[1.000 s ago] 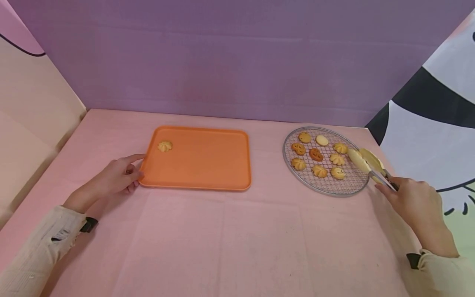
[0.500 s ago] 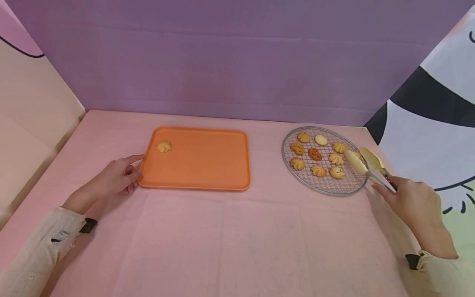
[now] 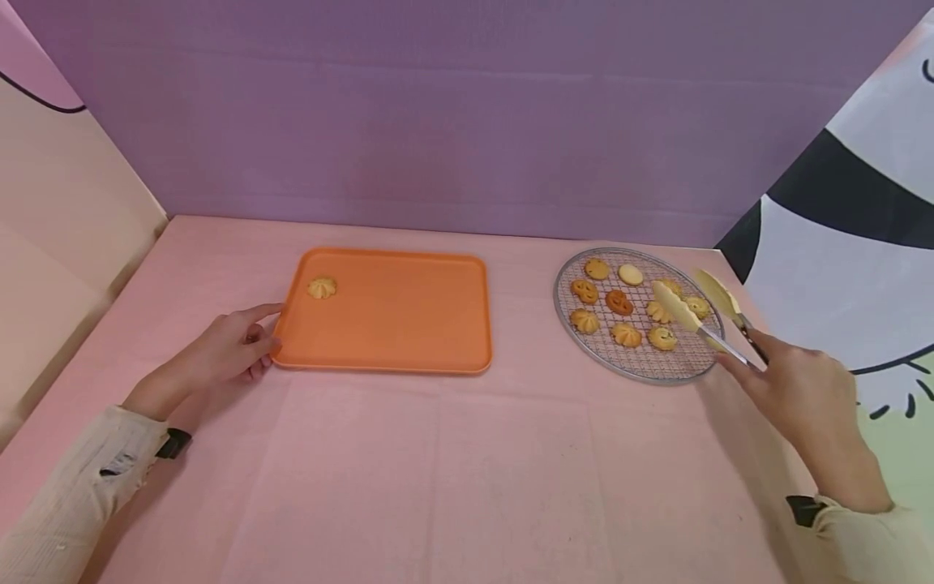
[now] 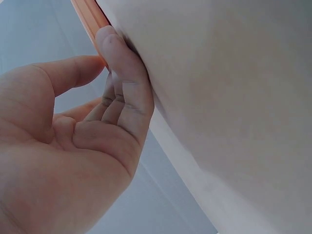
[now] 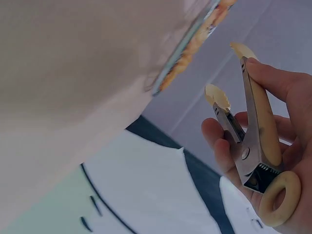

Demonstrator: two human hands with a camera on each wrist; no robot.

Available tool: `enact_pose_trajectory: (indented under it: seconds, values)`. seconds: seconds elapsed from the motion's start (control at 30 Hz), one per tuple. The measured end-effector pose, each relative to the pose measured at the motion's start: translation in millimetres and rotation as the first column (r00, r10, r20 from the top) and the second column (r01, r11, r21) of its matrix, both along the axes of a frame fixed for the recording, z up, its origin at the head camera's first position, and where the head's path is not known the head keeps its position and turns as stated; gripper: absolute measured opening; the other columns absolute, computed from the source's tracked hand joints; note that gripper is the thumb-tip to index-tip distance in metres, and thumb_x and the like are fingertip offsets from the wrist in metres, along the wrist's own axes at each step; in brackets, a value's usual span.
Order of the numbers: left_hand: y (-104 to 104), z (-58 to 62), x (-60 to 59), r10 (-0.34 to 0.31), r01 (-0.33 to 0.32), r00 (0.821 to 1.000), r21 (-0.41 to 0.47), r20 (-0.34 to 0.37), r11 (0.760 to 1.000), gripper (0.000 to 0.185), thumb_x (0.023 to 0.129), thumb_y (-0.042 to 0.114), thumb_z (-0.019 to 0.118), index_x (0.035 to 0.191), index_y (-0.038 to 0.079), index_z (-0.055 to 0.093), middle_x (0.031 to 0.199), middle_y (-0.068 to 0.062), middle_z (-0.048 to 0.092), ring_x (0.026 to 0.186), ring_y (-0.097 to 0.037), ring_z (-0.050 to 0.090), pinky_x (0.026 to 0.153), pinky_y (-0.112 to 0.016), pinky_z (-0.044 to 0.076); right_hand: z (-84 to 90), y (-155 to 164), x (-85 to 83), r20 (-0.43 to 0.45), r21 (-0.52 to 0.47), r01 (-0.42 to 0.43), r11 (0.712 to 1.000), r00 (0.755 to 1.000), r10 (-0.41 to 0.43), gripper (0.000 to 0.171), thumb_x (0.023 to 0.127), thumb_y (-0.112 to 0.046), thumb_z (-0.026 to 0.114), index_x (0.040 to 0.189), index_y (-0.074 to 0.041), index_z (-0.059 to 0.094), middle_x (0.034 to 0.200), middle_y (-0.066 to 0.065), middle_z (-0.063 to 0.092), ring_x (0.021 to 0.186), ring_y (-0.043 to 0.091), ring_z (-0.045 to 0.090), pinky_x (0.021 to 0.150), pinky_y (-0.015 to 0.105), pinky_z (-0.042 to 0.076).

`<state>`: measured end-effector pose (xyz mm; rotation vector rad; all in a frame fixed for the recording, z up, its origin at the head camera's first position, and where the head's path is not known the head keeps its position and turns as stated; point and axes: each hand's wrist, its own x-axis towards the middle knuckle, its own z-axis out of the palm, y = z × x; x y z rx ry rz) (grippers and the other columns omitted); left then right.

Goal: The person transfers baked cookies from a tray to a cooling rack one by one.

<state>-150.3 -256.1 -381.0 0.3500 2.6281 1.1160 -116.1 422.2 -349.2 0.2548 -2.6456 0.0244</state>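
Observation:
An orange tray (image 3: 409, 324) lies on the pink table with one flower-shaped cookie (image 3: 323, 287) near its far left corner. My left hand (image 3: 229, 347) rests at the tray's left front corner, fingers against the rim (image 4: 90, 17). A round wire rack (image 3: 576, 272) to the right carries several cookies (image 3: 619, 302). My right hand (image 3: 791, 381) grips cream-tipped metal tongs (image 3: 700, 312), whose tips hang apart over the rack's right side. The tongs (image 5: 253, 126) hold nothing in the right wrist view.
A purple wall closes the back. A beige panel stands on the left and a black-and-white patterned panel (image 3: 839, 211) on the right, close to the rack. Pink tablecloth (image 3: 467, 470) stretches across the front.
My right hand has moved the tongs leftward, from the rack's right edge to over its cookies. The left hand and the tray have stayed put.

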Motion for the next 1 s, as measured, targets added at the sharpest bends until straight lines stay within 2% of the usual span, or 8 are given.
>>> enact_pose_trajectory:
  seconds: [0.23, 0.33, 0.47, 0.53, 0.63, 0.73, 0.83, 1.0]
  values:
    - [-0.8, 0.4, -0.4, 0.001, -0.001, 1.0, -0.011, 0.0, 1.0, 0.064, 0.098, 0.004, 0.06, 0.152, -0.006, 0.028, 0.073, -0.007, 0.062, 0.058, -0.019, 0.06, 0.054, -0.03, 0.055, 5.1, -27.2, 0.1, -0.017, -0.016, -0.06, 0.998, 0.998, 0.059, 0.059, 0.079, -0.034, 0.082, 0.119, 0.006, 0.067, 0.044, 0.0, 0.041, 0.042, 0.017, 0.031, 0.038, 0.031, 0.021]
    - [-1.4, 0.3, -0.3, 0.0, 0.0, 1.0, -0.015, -0.003, 1.0, 0.063, 0.098, 0.004, 0.06, 0.152, -0.006, 0.028, 0.073, -0.007, 0.062, 0.058, -0.019, 0.06, 0.054, -0.029, 0.055, 3.7, -40.7, -2.7, -0.07, -0.006, -0.117, 0.993, 0.991, 0.116, 0.058, 0.076, -0.035, 0.083, 0.116, 0.004, 0.068, 0.048, 0.007, 0.048, 0.041, 0.021, 0.04, 0.036, 0.033, 0.025]
    - [-0.9, -0.6, -0.4, -0.001, 0.001, 1.0, -0.005, 0.001, 1.0, 0.063, 0.098, 0.003, 0.06, 0.152, -0.006, 0.028, 0.074, -0.007, 0.062, 0.058, -0.019, 0.06, 0.054, -0.029, 0.055, 2.7, -60.5, -5.3, -0.071, -0.001, -0.154, 0.988, 0.986, 0.153, 0.063, 0.073, -0.038, 0.084, 0.118, 0.003, 0.067, 0.062, 0.021, 0.061, 0.045, 0.03, 0.051, 0.035, 0.037, 0.029]
    - [-0.6, -1.0, -0.4, 0.002, -0.002, 1.0, 0.0, 0.006, 1.0, 0.063, 0.098, 0.004, 0.06, 0.152, -0.006, 0.028, 0.074, -0.008, 0.061, 0.058, -0.019, 0.059, 0.054, -0.03, 0.055, 2.9, -70.4, -5.4, -0.028, -0.005, -0.144, 0.99, 0.989, 0.144, 0.068, 0.073, -0.041, 0.084, 0.122, 0.002, 0.065, 0.073, 0.026, 0.066, 0.046, 0.029, 0.05, 0.036, 0.037, 0.03]
    - [-0.4, -1.2, -0.4, 0.008, -0.008, 1.0, -0.001, 0.007, 1.0, 0.063, 0.098, 0.004, 0.06, 0.151, -0.006, 0.029, 0.074, -0.008, 0.061, 0.058, -0.018, 0.059, 0.054, -0.03, 0.055, 3.0, -82.8, -5.8, 0.024, 0.004, -0.144, 0.99, 0.989, 0.144, 0.074, 0.073, -0.045, 0.084, 0.128, 0.001, 0.063, 0.078, 0.026, 0.067, 0.045, 0.024, 0.047, 0.036, 0.034, 0.03]
    - [-0.2, -1.4, -0.4, 0.007, -0.007, 1.0, -0.006, -0.002, 1.0, 0.063, 0.098, 0.004, 0.06, 0.151, -0.006, 0.029, 0.074, -0.007, 0.062, 0.058, -0.018, 0.059, 0.054, -0.03, 0.055, 3.2, -92.8, -5.9, 0.058, 0.008, -0.153, 0.988, 0.987, 0.152, 0.076, 0.073, -0.046, 0.084, 0.129, 0.001, 0.062, 0.073, 0.021, 0.066, 0.045, 0.019, 0.043, 0.037, 0.031, 0.03]
    - [-0.2, -1.0, -0.3, 0.009, -0.009, 1.0, -0.008, -0.004, 1.0, 0.062, 0.098, 0.004, 0.06, 0.151, -0.006, 0.029, 0.073, -0.007, 0.062, 0.058, -0.018, 0.059, 0.054, -0.03, 0.055, 2.0, -101.2, -7.3, 0.05, 0.002, -0.184, 0.983, 0.982, 0.184, 0.074, 0.073, -0.046, 0.084, 0.126, 0.001, 0.064, 0.068, 0.016, 0.064, 0.047, 0.018, 0.044, 0.038, 0.031, 0.031]
    - [-0.5, -0.3, -0.1, 0.013, -0.013, 1.0, -0.004, 0.006, 1.0, 0.062, 0.098, 0.005, 0.06, 0.151, -0.006, 0.029, 0.074, -0.008, 0.061, 0.058, -0.018, 0.059, 0.054, -0.03, 0.055, -0.9, -115.6, -9.5, -0.02, 0.004, -0.28, 0.96, 0.96, 0.28, 0.071, 0.071, -0.046, 0.084, 0.122, 0.001, 0.065, 0.067, 0.014, 0.064, 0.047, 0.02, 0.048, 0.038, 0.032, 0.034]
